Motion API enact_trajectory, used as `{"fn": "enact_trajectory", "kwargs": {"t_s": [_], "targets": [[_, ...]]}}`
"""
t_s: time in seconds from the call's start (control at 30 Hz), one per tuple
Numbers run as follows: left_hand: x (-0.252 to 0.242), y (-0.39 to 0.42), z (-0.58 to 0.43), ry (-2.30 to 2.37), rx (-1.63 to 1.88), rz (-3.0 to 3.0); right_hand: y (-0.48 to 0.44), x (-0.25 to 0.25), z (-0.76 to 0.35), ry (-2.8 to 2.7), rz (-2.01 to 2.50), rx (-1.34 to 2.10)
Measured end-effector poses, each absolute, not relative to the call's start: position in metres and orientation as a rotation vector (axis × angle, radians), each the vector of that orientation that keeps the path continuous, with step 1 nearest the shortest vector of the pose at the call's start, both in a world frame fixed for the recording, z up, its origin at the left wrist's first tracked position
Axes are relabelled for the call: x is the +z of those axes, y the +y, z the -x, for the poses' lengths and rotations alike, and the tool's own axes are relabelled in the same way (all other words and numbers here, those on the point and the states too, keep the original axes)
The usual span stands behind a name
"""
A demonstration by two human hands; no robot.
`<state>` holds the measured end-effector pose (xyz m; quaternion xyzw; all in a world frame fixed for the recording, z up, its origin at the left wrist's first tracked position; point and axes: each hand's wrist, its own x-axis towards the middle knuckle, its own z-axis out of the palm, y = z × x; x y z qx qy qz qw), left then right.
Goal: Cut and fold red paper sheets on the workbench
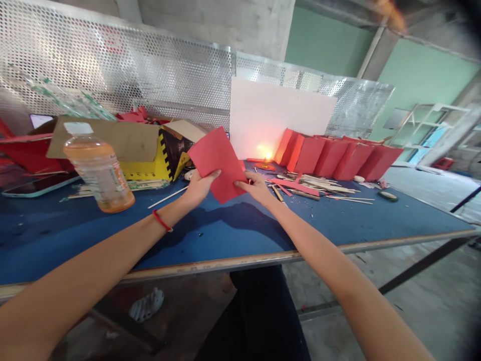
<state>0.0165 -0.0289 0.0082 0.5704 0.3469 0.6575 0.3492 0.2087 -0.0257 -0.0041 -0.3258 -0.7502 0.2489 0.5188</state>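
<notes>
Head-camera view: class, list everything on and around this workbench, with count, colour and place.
Red card sheet: one, red, held between both hands
Folded card pieces: several, red, row at far edge
Bottle: one, orange liquid, left side of table
Craft sticks: pile, pale, right of hands
Cardboard box: one, brown, yellow and black, far left
White board: one, white, behind the red row
Perforated metal sheet: one, silver, behind the table
Table top: one, blue, under everything
Left hand: one, on the sheet, red wristband
Right hand: one, gripping the sheet
</notes>
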Motion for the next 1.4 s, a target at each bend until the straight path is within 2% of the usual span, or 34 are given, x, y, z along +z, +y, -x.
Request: {"fn": "enact_trajectory", "kwargs": {"t_s": [0.23,0.4,0.77,0.97,1.4], "targets": [[0.009,-0.03,-0.016,0.88,1.818,-1.394,-0.024,-0.007,-0.207,-1.835,0.853,0.729],[0.015,-0.038,-0.018,0.799,1.744,-1.264,-0.023,-0.012,-0.205,-1.845,0.793,0.927],[0.008,-0.038,-0.02,0.842,1.534,-1.224,-0.02,-0.016,-0.206,-1.928,0.803,0.89],[0.004,-0.035,-0.02,0.849,1.532,-1.305,-0.019,-0.015,-0.206,-1.883,0.87,0.916],[0.001,-0.02,-0.003,1.089,1.242,-1.441,-0.011,-0.013,-0.218,-1.723,1.009,0.941]]}}
